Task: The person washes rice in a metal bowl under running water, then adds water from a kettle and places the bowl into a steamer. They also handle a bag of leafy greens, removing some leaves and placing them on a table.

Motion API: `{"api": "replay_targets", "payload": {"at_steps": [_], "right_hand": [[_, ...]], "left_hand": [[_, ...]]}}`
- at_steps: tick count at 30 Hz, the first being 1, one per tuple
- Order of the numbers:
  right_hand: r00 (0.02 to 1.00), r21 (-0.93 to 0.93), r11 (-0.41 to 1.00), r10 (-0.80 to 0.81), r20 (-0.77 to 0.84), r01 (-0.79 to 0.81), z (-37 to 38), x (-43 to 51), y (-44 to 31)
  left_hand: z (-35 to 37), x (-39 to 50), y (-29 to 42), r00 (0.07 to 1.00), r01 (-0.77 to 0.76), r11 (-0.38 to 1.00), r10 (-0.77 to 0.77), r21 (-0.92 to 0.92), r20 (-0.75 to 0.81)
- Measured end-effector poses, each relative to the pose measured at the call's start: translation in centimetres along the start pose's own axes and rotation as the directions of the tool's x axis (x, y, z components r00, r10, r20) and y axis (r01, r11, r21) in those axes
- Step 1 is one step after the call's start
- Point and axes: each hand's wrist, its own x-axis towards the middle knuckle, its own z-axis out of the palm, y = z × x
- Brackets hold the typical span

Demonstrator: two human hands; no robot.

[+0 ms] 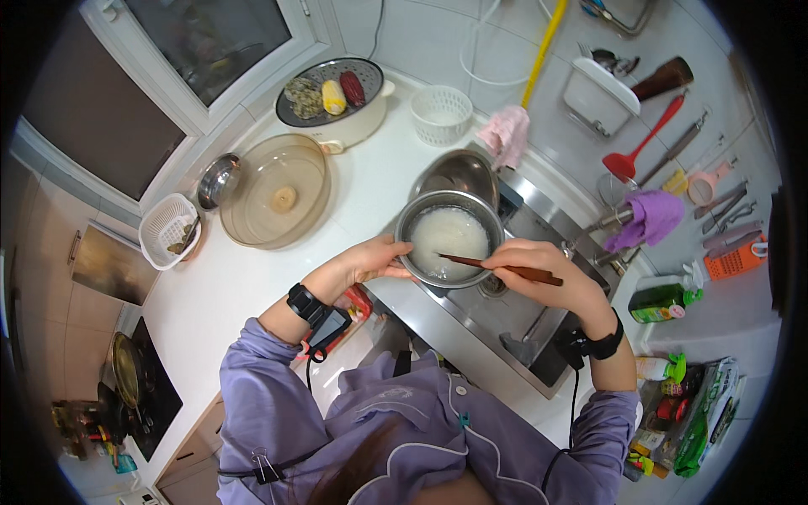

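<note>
My left hand (382, 257) grips the near left rim of a round metal pot (499, 221), held above the edge of the sink. White, cloudy contents (449, 237) lie in the pot; whether they are rice in water cannot be told. My right hand (536, 268) holds brown wooden chopsticks (533, 273), their tips dipped into the contents. Just behind the pot stands a larger metal bowl (464, 169), partly hidden by it.
The steel sink (470, 315) lies under and right of the pot. On the counter stand a large amber basin (252, 183), a metal bowl (219, 181), a white basket (440, 117) and a steamer (356, 126) with corn. A purple cloth (653, 218) hangs at the faucet.
</note>
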Motion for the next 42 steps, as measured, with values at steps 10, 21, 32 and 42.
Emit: {"api": "replay_targets", "payload": {"at_steps": [10,21,32,42], "right_hand": [[0.992,-0.180,0.976,-0.117,0.039,0.122,0.2,16.0,-1.6],[0.993,-0.221,0.970,-0.110,-0.045,0.097,-1.8,32.1,2.9],[0.984,-0.140,0.974,-0.177,0.031,0.180,-0.6,47.2,9.2],[0.945,-0.077,0.996,0.022,-0.326,-0.050,-5.3,49.6,14.0]], "left_hand": [[-14.2,-3.3,8.9,0.997,-0.063,0.995,0.060,-0.072,-0.052],[-27.4,-0.2,16.9,0.975,-0.212,0.966,0.198,-0.150,-0.101],[-34.6,3.3,23.3,0.955,-0.256,0.947,0.217,-0.192,-0.204],[-40.4,7.8,29.1,0.900,-0.314,0.947,0.275,-0.067,-0.338]]}}
